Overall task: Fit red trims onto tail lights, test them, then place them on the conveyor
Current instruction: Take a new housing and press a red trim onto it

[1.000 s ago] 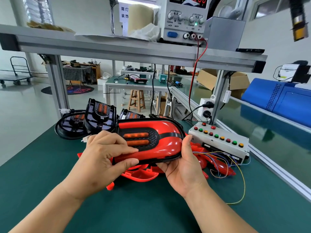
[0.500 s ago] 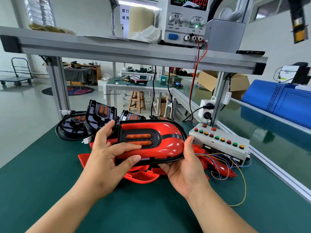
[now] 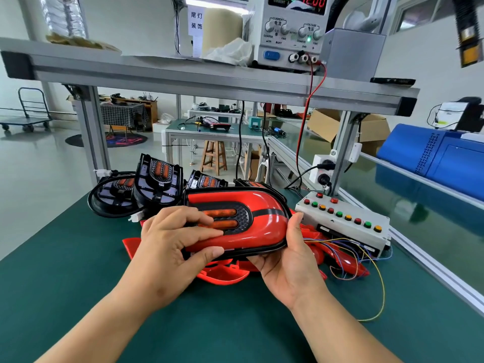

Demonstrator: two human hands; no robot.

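Left of centre frame, my left hand [image 3: 172, 247] clamps the tail light [image 3: 243, 217], fingers pressing the red trim [image 3: 267, 226], I judge to seat it. My right hand [image 3: 290, 260] grips its other end, steadying it above the table [image 3: 78, 284] beside the button box [image 3: 343, 221].

Red-trimmed tail light [image 3: 264, 224], level, above loose red trims [image 3: 222, 277], count unclear.
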